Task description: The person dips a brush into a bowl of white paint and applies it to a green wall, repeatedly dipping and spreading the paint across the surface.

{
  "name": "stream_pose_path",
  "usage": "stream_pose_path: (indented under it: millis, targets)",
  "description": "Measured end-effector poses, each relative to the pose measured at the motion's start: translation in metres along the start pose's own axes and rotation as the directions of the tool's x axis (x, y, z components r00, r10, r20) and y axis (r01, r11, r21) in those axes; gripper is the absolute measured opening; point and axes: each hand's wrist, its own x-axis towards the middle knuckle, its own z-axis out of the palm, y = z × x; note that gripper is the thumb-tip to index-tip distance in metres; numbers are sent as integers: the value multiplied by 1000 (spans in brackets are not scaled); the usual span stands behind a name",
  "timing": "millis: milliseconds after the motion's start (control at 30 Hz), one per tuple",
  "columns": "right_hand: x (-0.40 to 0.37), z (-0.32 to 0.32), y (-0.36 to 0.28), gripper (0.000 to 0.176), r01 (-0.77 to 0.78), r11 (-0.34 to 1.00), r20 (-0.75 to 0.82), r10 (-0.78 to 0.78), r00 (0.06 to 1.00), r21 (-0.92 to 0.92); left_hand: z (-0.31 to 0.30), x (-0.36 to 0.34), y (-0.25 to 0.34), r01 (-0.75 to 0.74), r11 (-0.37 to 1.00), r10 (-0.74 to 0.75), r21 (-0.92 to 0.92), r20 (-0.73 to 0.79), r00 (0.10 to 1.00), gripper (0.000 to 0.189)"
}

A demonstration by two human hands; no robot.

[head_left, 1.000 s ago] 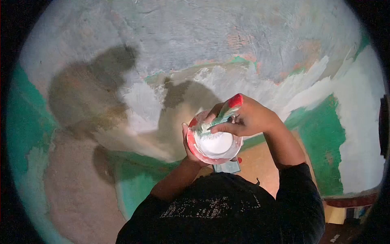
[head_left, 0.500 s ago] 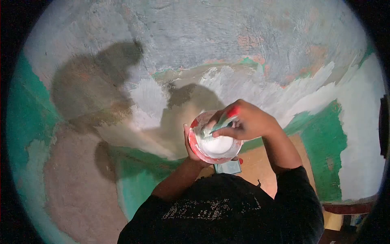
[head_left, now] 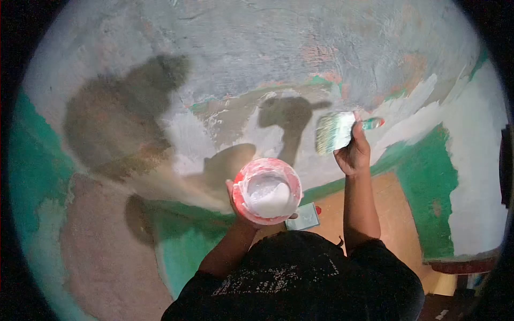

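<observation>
My left hand [head_left: 239, 207] is wrapped round the side and underside of a red bowl [head_left: 293, 176], its inner wall smeared with white. White paint [head_left: 267, 193] lies in the bottom of the bowl. Up and to the right, my right hand [head_left: 354, 152] grips a wide paintbrush [head_left: 336, 131] at its ferrule. The pale bristles point left and carry white paint; the green handle with a red end sticks out to the right. In front of both hands stands the wall [head_left: 257, 48], grey above with white brushed patches across its middle.
Green paint [head_left: 423, 187] shows on the wall at right and lower left, beside a bare brownish patch [head_left: 107, 241]. A small pale rectangular object [head_left: 303, 217] lies below the bowl on an orange-tan surface [head_left: 332, 214]. A dark red edge [head_left: 460, 266] runs along the lower right.
My right hand has lifted the paintbrush out of the bowl and moved it up and right towards the wall. The bowl in my left hand has shifted slightly left and down.
</observation>
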Motion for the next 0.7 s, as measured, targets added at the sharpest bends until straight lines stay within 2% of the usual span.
stream_pose_path:
  millis: [33,67,167,233,267,300,367,433,500,533,600,667,700]
  targets:
    - [-2,-8,1,42,4,999,-54,-1,999,49,0,2,-3,-38,995,45,-96,69,997,109]
    - [-5,-17,3,43,10,995,-108,1,994,98,1,0,-4,-42,992,53,-116,95,994,109]
    - [-14,-51,10,39,31,983,-243,13,970,180,-3,0,-1,-53,998,47,25,208,977,112]
    - [-18,-67,16,38,87,977,-360,-11,933,193,-12,-3,8,-33,982,1,188,166,986,113]
    - [-21,-89,17,38,53,970,-291,18,956,236,-21,-9,16,3,964,-25,265,80,996,113]
    - [-25,-95,21,41,84,972,-349,-2,937,219,-18,-10,17,46,940,-46,338,-9,999,113]
    - [-34,-105,29,47,146,973,-460,-47,886,181,-11,-10,5,-79,992,74,103,55,996,111]
    - [-41,-117,34,46,158,963,-518,-23,855,219,-8,-9,0,-123,992,122,12,54,991,109]
    - [-44,-129,35,46,138,972,-558,-9,829,189,-10,-12,3,-98,992,97,78,15,995,109]
    - [-40,-136,32,38,118,979,-600,5,800,164,-11,-13,5,-85,990,86,110,-5,996,109]
    - [-22,-155,23,33,187,977,-641,-81,763,98,-13,-17,9,-58,983,67,174,-47,997,108]
    - [1,-167,11,24,305,952,-682,-205,702,27,-16,-20,9,-76,986,86,147,-60,994,108]
    - [14,-167,1,23,323,944,-674,-281,683,-67,-17,-21,10,-86,987,96,133,-68,993,108]
